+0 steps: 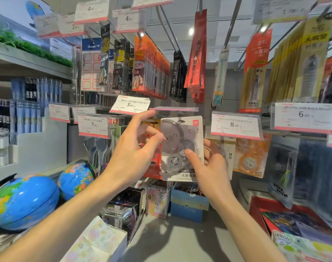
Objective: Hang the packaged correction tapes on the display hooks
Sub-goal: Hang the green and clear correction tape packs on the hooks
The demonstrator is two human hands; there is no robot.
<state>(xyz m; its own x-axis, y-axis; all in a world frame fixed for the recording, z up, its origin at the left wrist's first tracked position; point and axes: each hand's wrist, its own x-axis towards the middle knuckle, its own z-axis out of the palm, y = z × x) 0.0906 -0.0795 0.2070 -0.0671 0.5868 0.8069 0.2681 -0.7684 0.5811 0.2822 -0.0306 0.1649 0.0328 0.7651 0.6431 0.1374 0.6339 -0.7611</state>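
Hands of a person meet at a grey correction tape package (181, 148), held upright in front of the display hooks beneath an edge-on price tag (174, 109). The right hand (211, 164) pinches the package's lower right part, thumb pressed on the clear blister, fingers hidden behind the card. The left hand (135, 146) touches the package's left edge with a curled fingertip; its index finger points up toward the price tag and its other fingers are loosely bent, gripping nothing. Whether the package's hang hole sits on a hook cannot be told. An orange correction tape package (251, 157) hangs just right, under the 8.00 price tag (236, 125). Two globes (25, 201) rest lower left.
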